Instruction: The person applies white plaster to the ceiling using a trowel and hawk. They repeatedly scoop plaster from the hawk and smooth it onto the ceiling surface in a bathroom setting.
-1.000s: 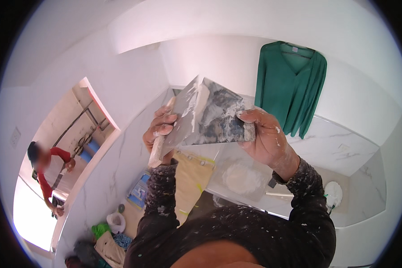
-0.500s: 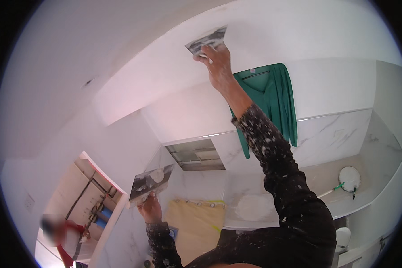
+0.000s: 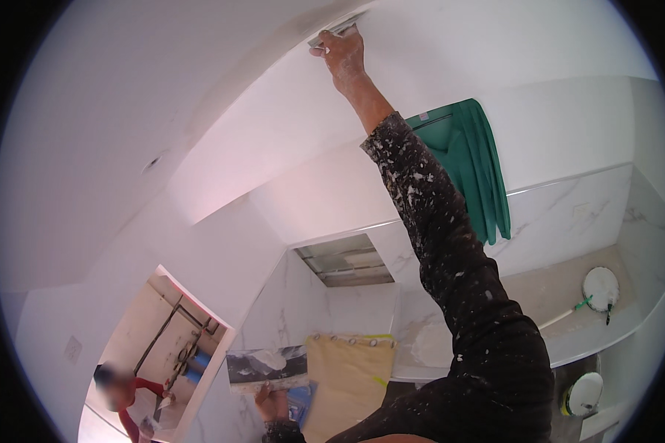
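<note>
Head view: a thin, flat metal scraper point(image 3: 347, 26) is held in the bare right hand point(image 3: 341, 57), raised near the top of the frame, by the curved line where the smooth white wall point(image 3: 451, 52) meets the greyish ceiling point(image 3: 111, 162). Fingers are closed around it; most of its face is hidden by the edge-on angle, and whether the blade is pressed to the surface cannot be told.

A wide rectangular metal plate point(image 3: 240, 371), dark and smeared, is held low by the bare left hand point(image 3: 272, 404), fingers closed at its bottom edge; that grip is only partly seen. A lump of white putty point(image 3: 268, 359) is carried on it. A blue flat package point(image 3: 301, 399) is partly covered by plate and hand. A green long-sleeved garment point(image 3: 480, 162) is partly blocked by the black, white-spattered right sleeve point(image 3: 451, 244). The red-sleeved co-worker point(image 3: 129, 406) is cut off at the lower left.

Scraper: long axis slanted from lower left to upper right. Plate: long axis near level, left to right, loaded face turned to the camera.
</note>
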A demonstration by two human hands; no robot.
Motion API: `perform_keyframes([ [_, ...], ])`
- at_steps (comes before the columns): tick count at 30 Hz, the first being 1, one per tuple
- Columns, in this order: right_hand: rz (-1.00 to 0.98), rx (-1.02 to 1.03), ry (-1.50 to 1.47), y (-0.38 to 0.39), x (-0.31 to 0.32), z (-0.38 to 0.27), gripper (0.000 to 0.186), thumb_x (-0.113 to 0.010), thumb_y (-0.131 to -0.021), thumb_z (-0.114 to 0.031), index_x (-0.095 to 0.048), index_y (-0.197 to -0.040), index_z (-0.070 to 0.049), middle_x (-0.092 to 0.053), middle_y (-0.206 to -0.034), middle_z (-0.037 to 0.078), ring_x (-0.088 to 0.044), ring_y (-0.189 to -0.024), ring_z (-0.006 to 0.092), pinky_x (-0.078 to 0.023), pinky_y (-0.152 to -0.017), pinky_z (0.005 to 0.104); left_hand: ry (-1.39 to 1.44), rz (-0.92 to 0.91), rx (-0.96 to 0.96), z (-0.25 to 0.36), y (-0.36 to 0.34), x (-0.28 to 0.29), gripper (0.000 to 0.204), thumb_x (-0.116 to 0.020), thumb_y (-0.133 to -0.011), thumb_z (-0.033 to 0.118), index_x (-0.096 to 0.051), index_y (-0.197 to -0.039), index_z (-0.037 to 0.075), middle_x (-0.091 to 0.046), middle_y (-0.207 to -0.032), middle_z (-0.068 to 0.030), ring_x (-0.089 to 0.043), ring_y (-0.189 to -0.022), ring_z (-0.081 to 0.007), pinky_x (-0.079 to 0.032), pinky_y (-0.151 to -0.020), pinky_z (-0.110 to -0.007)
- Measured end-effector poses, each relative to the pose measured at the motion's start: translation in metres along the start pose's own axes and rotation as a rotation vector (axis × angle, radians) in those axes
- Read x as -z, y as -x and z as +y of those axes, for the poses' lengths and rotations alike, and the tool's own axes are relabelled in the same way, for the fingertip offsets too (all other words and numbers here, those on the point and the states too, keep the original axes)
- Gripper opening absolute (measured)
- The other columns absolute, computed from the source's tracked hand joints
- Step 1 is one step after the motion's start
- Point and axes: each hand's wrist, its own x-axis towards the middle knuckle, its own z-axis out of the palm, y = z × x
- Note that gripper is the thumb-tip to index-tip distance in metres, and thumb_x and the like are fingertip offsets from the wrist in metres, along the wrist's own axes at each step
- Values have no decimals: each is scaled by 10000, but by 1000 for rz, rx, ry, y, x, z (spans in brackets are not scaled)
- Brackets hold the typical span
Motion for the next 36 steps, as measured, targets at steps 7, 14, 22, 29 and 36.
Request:
perform_keyframes([
  [7, 63, -2, 74, -13, -6, 0, 322, -630, -884, -33, -474, -1157, 36, -575, -1078, 114, -623, -903, 203, -618, -787, 347, -56, 177, -64, 22, 28, 38, 652, -615, -769, -10, -437, -1392, 61, -567, -1301, -167, -555, -1186, -368, -442, -970, -636],
  [14, -33, 85, -7, -21, -17, 3, 490, -634, -852, 45, -369, -1264, 36, -586, -1119, 164, -652, -876, 238, -598, -650, 320, -651, 232, -191, 31, 54, 136, 307, -507, -970, 150, -566, -1198, -46, -632, -1114, -161, -578, -1017, -262, -462, -909, -421],
  [22, -121, 77, 191, 72, -96, -22, 667, -553, -921, -45, -168, -1458, 46, -370, -1361, 231, -356, -1278, 318, -313, -1058, 395, -28, 113, -142, 34, 69, 60, 617, -614, -776, -9, -458, -1371, 36, -571, -1309, -163, -559, -1194, -337, -412, -1032, -591],
  [29, -90, 251, 455, 140, -84, -9, 712, -598, -851, 8, -220, -1448, 102, -414, -1337, 270, -461, -1226, 398, -398, -1050, 424, -26, 72, -116, 33, 67, 22, 633, -617, -786, 12, -440, -1393, 38, -551, -1338, -171, -536, -1224, -361, -403, -1030, -613],
  [36, -58, 208, 193, 44, -10, -10, 406, -593, -883, -34, -446, -1245, 77, -587, -1130, 158, -636, -955, 205, -611, -681, 301, -111, 94, 34, 43, 59, 94, 312, -506, -968, 154, -563, -1213, -32, -611, -1222, -171, -553, -1095, -296, -416, -995, -440],
])
